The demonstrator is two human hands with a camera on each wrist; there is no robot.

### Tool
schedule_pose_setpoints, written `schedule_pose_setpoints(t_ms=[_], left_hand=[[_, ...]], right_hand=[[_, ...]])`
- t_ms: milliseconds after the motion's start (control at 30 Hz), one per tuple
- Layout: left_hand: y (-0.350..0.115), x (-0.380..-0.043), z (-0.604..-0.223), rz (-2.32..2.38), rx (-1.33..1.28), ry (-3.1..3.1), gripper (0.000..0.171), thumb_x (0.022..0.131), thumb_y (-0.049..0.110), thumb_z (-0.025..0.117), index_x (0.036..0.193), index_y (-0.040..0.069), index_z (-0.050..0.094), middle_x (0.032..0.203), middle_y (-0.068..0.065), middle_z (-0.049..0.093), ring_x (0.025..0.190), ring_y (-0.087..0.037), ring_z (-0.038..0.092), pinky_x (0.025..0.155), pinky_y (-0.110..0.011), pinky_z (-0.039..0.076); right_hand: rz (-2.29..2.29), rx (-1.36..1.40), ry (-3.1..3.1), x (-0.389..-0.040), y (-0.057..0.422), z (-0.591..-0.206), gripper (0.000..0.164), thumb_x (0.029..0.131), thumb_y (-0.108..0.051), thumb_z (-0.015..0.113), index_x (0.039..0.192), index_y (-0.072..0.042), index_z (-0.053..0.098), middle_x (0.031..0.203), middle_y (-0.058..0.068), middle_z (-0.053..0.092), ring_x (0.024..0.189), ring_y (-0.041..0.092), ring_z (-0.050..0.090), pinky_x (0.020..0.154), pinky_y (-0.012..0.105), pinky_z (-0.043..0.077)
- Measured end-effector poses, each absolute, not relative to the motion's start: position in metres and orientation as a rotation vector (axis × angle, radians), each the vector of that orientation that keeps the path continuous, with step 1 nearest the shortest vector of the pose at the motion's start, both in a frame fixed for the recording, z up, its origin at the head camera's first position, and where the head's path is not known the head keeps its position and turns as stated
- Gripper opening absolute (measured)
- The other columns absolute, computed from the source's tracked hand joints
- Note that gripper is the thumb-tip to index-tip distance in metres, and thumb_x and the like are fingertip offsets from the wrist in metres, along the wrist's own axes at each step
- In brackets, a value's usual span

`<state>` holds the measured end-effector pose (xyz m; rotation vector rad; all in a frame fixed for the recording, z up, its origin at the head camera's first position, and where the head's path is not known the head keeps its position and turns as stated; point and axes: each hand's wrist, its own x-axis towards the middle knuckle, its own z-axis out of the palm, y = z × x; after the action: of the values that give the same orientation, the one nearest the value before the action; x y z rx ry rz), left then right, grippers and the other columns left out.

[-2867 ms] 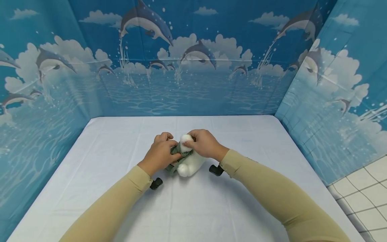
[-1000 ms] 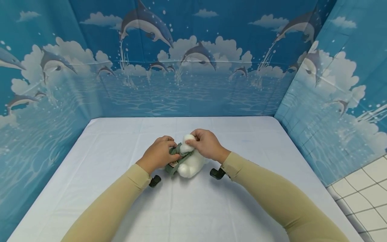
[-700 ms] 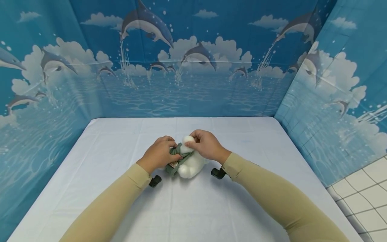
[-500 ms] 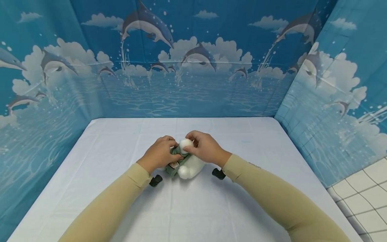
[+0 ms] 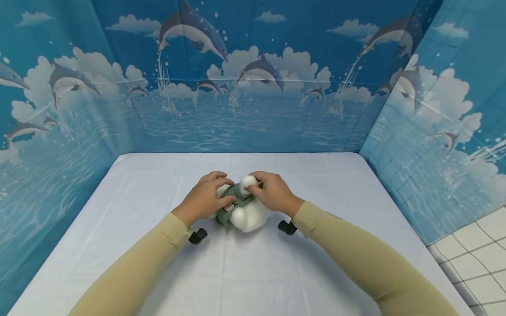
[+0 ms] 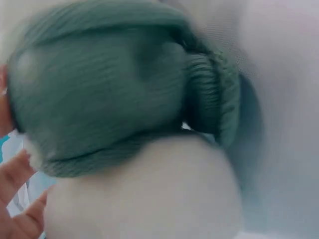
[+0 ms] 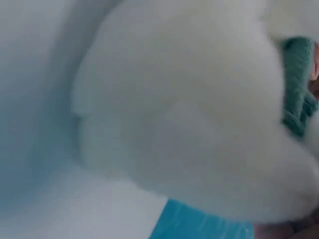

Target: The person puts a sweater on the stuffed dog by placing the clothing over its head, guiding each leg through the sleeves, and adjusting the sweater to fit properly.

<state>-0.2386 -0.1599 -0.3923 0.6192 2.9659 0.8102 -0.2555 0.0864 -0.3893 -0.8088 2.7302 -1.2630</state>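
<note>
Two hands on a soft toy in a green knit

A white soft toy (image 5: 253,217) lies on the white-covered tabletop (image 5: 253,272), about midway between its left and right edges and well in from the far edge. A green knitted garment (image 5: 236,191) wraps the toy's left part, with a small pale patch (image 5: 228,206) on it.

The right hand (image 5: 272,191) pinches a rounded white end (image 5: 248,183) of the toy between thumb and fingers, just beside the knit. The left hand (image 5: 207,195) is loosely spread—thumb at the garment near the patch, fingers on the far side, with a gap between them and no firm grip to be seen. The left wrist view shows ribbed green cloth over white plush, somewhat blurred; the right wrist view is mostly white plush, with a green strip towards one side.

Beige sleeves (image 5: 348,245) cover both arms, and a black device (image 5: 199,236) sits under the left wrist. Behind the far edge hangs a blue dolphin curtain (image 5: 253,118); pale tiles (image 5: 478,250) show beyond the right edge.
</note>
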Motion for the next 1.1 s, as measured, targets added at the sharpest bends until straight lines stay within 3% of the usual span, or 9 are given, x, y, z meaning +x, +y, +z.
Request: schedule_pose_setpoints(t_ms=[267,467,567,767,933,1100], left_hand=[[-0.169,-0.232,-0.388,0.983,0.648,3.051,0.048,0.104,0.046,0.066,0.141,0.015,0.066,0.159,-0.009,0.048,0.152,-0.039,0.038,0.117,-0.060,0.042],[-0.170,-0.224,-0.388,1.008,0.646,3.037,0.052,0.104,0.049,0.064,0.142,0.012,0.066,0.157,-0.008,0.051,0.151,-0.036,0.041,0.116,-0.060,0.043],[-0.168,-0.221,-0.390,0.979,0.644,3.024,0.057,0.102,0.052,0.067,0.142,0.011,0.065,0.156,-0.008,0.052,0.148,-0.036,0.044,0.117,-0.059,0.043],[-0.157,-0.214,-0.397,0.939,0.619,3.012,0.061,0.098,0.055,0.071,0.142,0.014,0.065,0.151,-0.008,0.055,0.142,-0.036,0.050,0.114,-0.057,0.047],[-0.146,-0.208,-0.399,0.928,0.611,3.000,0.064,0.096,0.058,0.072,0.142,0.014,0.064,0.150,-0.009,0.057,0.139,-0.035,0.054,0.111,-0.056,0.049],[-0.138,-0.206,-0.399,0.929,0.613,2.997,0.067,0.095,0.060,0.072,0.144,0.015,0.064,0.151,-0.009,0.056,0.142,-0.035,0.053,0.114,-0.056,0.047]], right_hand=[[-1.604,-0.245,2.527,-0.254,0.092,-0.390,0.034,0.106,-0.026,0.065,0.133,-0.005,0.064,0.131,0.016,0.070,0.114,0.030,0.067,0.093,0.044,0.059],[-1.857,0.015,2.206,-0.249,0.106,-0.398,0.047,0.111,-0.020,0.054,0.150,0.003,0.041,0.144,0.026,0.053,0.115,0.030,0.065,0.101,0.044,0.056],[-1.891,0.084,2.155,-0.244,0.114,-0.402,0.050,0.112,-0.018,0.051,0.155,0.001,0.033,0.149,0.028,0.047,0.115,0.031,0.065,0.101,0.045,0.056],[-1.690,0.098,2.296,-0.237,0.128,-0.407,0.046,0.109,-0.016,0.051,0.151,-0.001,0.043,0.152,0.025,0.048,0.131,0.039,0.059,0.099,0.047,0.059],[-1.437,0.051,2.424,-0.232,0.135,-0.414,0.032,0.105,-0.015,0.056,0.131,0.002,0.060,0.134,0.023,0.062,0.105,0.031,0.068,0.086,0.041,0.062],[-1.174,-0.113,2.581,-0.224,0.136,-0.419,0.022,0.101,-0.019,0.067,0.114,-0.003,0.073,0.110,0.010,0.073,0.077,0.020,0.056,0.066,0.032,0.048]])
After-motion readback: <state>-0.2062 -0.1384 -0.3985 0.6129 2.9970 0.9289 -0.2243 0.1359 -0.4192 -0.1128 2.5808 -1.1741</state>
